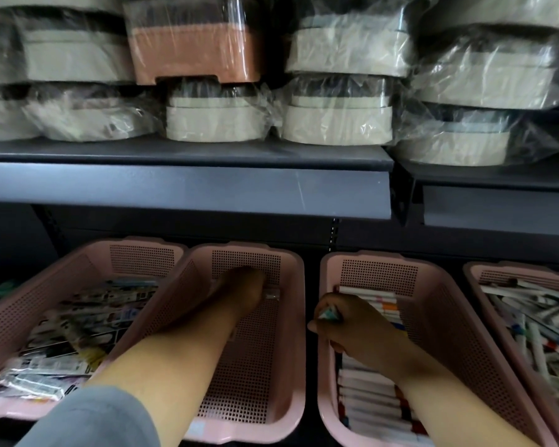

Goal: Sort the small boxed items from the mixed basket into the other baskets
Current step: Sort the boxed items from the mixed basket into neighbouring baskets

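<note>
Several pink perforated baskets stand in a row on the lower shelf. My left hand (242, 293) reaches deep into the second basket (291, 317), at its far end, touching a small clear-ended item (271, 293); its fingers are blurred and mostly hidden. My right hand (359, 330) hovers over the third basket (433, 317), curled round a small teal-and-white boxed item (329, 312). That basket holds rows of white boxed items (368, 391) with coloured ends.
The far-left basket (20, 317) is full of mixed packaged items. The far-right basket (484, 272) holds loose white pens. A dark shelf edge (188, 188) overhangs the baskets, with plastic-wrapped beige and brown containers (213, 121) stacked above.
</note>
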Demonstrator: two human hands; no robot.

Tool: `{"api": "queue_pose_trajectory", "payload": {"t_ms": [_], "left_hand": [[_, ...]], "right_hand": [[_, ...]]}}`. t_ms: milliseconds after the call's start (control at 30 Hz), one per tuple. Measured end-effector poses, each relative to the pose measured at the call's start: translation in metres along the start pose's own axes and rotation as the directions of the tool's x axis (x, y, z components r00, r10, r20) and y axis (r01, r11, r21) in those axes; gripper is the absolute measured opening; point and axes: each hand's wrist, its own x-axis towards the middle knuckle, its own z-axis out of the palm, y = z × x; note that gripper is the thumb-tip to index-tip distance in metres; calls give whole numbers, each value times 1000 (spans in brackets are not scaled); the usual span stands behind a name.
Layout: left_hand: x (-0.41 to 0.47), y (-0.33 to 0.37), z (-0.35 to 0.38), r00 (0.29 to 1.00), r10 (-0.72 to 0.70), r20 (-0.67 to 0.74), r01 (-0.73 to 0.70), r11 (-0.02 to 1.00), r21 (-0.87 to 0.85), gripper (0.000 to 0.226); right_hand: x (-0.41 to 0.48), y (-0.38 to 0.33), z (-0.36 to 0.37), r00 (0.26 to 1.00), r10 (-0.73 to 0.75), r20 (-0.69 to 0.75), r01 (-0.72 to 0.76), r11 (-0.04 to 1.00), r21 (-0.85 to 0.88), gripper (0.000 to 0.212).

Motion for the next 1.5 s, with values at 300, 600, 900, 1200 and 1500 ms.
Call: {"api": "queue_pose_trajectory", "payload": {"t_ms": [300, 600, 900, 1200, 1500], "left_hand": [[-65, 64, -38, 959, 282, -6, -268, 904, -332, 15], [-90, 81, -37, 968, 246, -46, -237, 844, -481, 22], [-95, 92, -28, 962, 244, -119, -269, 794, -546, 15], [-89, 75, -34, 980, 58, -190, -170, 737, -654, 4], [-100, 60, -40, 913, 370, -171, -406, 856, -321, 12]], "right_hand": [[20, 0, -2, 990, -7, -139, -7, 995, -102, 20], [18, -13, -1, 987, -117, -113, 97, 980, -173, 30], [12, -16, -5, 996, -71, -61, 60, 984, -167, 39], [13, -2, -14, 991, -23, -131, 55, 967, 249, 24], [17, 2, -14, 989, -68, -135, 92, 980, 177, 17]]}}
